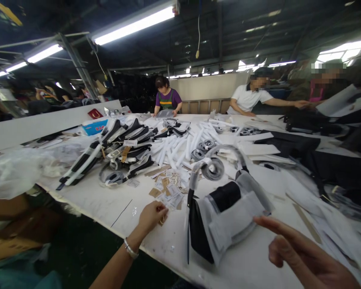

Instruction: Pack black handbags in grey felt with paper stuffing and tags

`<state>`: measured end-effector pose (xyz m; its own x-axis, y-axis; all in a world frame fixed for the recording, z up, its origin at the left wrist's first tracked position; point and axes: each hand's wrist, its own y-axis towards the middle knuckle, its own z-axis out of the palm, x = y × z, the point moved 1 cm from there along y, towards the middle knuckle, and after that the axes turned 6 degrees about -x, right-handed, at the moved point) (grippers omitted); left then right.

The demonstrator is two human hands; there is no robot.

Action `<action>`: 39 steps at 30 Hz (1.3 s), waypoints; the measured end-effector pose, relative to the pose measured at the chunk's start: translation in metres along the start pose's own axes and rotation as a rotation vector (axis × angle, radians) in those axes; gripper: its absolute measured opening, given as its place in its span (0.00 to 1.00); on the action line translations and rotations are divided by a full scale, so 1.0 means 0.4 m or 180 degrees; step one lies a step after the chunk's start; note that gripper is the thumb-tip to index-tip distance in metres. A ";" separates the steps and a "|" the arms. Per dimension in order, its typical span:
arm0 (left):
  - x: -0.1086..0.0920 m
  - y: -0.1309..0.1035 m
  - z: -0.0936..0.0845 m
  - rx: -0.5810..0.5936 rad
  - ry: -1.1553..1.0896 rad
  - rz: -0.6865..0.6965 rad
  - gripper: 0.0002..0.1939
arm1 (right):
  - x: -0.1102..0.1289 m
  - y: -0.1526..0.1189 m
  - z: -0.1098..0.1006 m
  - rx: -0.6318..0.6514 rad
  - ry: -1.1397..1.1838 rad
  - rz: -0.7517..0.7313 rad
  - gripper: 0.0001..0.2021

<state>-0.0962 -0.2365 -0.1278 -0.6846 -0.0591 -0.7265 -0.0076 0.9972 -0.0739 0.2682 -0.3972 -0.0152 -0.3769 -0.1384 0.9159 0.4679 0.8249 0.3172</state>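
Observation:
A black handbag (224, 196) stands tilted on the white table, with pale wrapping sheet over its front and its wrapped handle arching above. To its left, my left hand (153, 216) is closed with fingertips pinched together; a small tan piece shows at them, too small to name. My right hand (303, 251) is at the bag's right side, index finger stretched toward its lower edge and other fingers partly curled. Whether that fingertip touches the wrapping I cannot tell. Beyond my left hand lies a pile of small paper tags (170, 188), brown and white, with strings.
Coiled wrapped straps (213, 168) lie behind the bag. White tubes (174, 148) and wrapped black handbags (132, 136) cover the middle. A blue box (94, 127) and clear plastic bags (15, 168) are at left. People (168, 98) work across the table (90, 200).

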 end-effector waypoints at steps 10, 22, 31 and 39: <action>-0.101 0.022 -0.167 -0.0017 -0.1340 0.0154 0.23 | -0.120 -0.039 0.173 0.1148 -0.0529 -0.1326 0.12; -0.402 -0.012 -0.206 0.0664 -0.1952 0.1056 0.16 | 0.032 0.125 0.365 0.1062 0.0572 -0.0973 0.22; -0.485 -0.067 -0.159 0.1066 -0.2044 0.1122 0.15 | 0.071 0.198 0.290 -0.0027 0.0695 -0.1424 0.07; -0.541 -0.050 -0.113 0.0628 -0.1817 0.1491 0.24 | 0.134 0.213 0.174 -0.0903 -0.0324 -0.2945 0.07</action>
<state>0.0190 -0.2418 0.0617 -0.1009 0.3005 -0.9484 0.3578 0.9005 0.2472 0.2323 -0.2960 0.0438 -0.7537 -0.6065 0.2532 0.1221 0.2492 0.9607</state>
